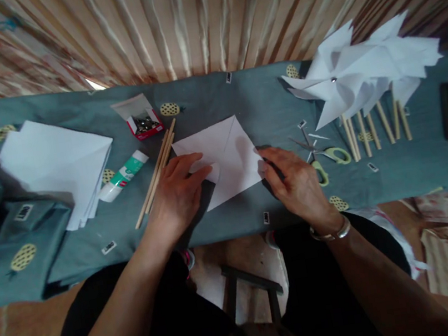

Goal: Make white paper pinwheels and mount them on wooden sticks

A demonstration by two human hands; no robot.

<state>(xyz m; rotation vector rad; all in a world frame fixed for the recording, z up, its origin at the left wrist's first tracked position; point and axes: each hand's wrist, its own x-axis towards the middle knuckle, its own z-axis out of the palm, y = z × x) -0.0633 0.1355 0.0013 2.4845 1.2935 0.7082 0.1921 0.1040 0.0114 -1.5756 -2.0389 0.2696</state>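
Head view, and we're right over the worktop (205, 95), where a white sheet of paper (235, 160) lies in the middle, straight in front of the person. Both hands are at it! The left hand (180, 186) appears to hold a curled flap (215, 174) with thumb and forefinger; the right hand (292, 174) has fingertips against the opposite edge, though whether they pinch it, I can't tell. How far along? Over on the right, a bunch of pinwheels (344, 71) on sticks looks finished. This sheet seems only partway: a slanting line runs in from its far corner, cut or crease I can't say, and nothing looks fastened to it yet. Bare sticks (154, 178) lie just beside the left hand, and scissors (329, 153) just beside the right; more paper (54, 159) sits piled at far left. As for direction, the sheet looks roughly square, no clear long axis, set askew, its far edge climbing rightward, one corner pointing towards the curtain (202, 19).
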